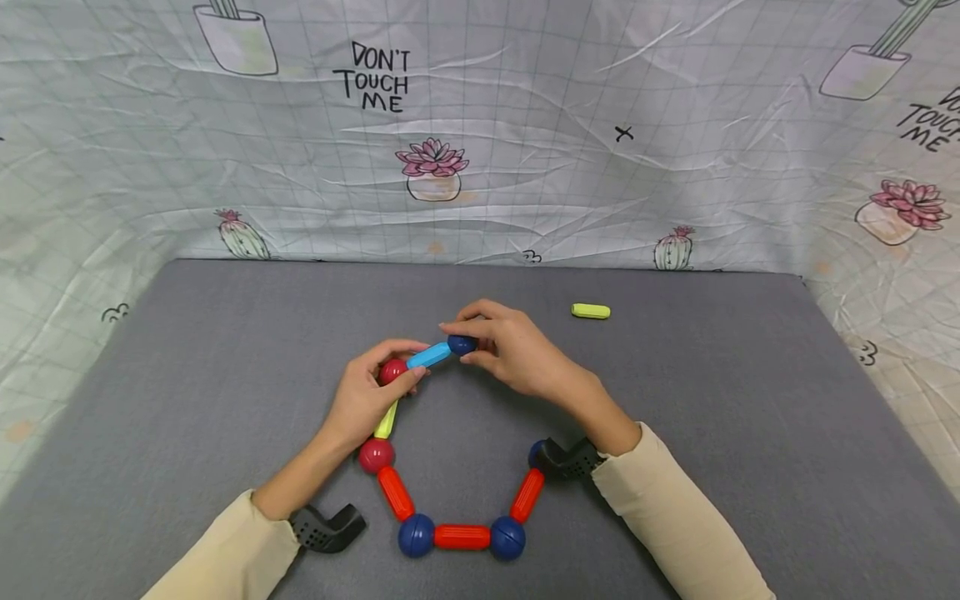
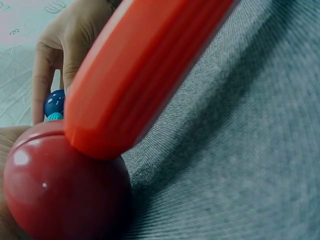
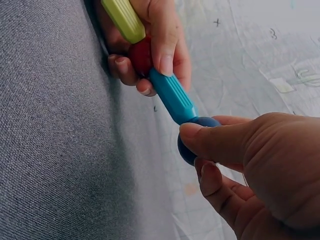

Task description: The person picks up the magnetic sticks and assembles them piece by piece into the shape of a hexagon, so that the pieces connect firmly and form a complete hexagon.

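My left hand grips a red ball, its thumb reaching onto the near end of a light blue rod. At the rod's other end sits a dark blue ball, pinched between the thumb and fingers of my right hand. In the right wrist view, the blue rod touches both balls. From the held red ball a yellow-green rod runs down to another red ball, which fills the lower left of the left wrist view. Fingers partly cover the held balls.
The chain continues along red rods and dark blue balls to a dark blue ball partly behind the right wrist's black strap. A loose yellow-green rod lies at the back of the grey table. Behind hangs a printed cloth.
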Tool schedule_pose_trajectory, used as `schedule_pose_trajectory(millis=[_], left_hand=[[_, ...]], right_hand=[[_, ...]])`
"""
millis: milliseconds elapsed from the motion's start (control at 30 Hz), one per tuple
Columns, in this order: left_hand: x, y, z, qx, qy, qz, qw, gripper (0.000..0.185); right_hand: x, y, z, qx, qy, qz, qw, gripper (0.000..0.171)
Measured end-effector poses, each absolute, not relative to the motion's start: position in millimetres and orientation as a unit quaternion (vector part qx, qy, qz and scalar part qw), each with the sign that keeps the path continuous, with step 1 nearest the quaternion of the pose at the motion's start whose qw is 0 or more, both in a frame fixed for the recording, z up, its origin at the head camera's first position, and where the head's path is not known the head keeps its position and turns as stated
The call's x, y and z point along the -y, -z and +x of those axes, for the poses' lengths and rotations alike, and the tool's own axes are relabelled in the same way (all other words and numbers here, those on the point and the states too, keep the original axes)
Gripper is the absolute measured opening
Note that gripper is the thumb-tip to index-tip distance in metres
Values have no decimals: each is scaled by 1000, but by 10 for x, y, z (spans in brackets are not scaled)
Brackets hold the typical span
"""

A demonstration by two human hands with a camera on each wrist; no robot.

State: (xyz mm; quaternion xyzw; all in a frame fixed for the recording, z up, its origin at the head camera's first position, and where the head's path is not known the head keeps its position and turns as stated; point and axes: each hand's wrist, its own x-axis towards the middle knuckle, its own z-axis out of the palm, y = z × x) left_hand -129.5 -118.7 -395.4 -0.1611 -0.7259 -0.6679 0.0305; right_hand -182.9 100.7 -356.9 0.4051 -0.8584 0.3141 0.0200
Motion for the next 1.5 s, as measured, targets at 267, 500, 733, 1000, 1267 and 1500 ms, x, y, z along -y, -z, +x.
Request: schedule_pose_trajectory(millis=[267,500,733,1000,1267,1500], left_hand=[[1194,3948,-1303,727,667,-160,27,28],[1186,3938,-1294,741,652,-156,27,27],[1191,3925,-1288,746,647,-155,27,28],[1208,3932,-1295,748,641,-173,18,29],[1219,3959,-1295,747,641,-176,4,28],[1263,4176,-1386,738,650,-181,-9,30]], right_hand=[[-1008,3556,-1834,859,-329,392,13,40],[-1200,3474,-1881,862,-337,378,6,44],[-1643,3424,-1962,882,-343,320,39,42],[-2125,3593,-2062,918,-322,222,65,37],[-2357,3800,-2135,930,-312,177,72,36],[-2400,3874,-2179,939,-299,161,64,36]])
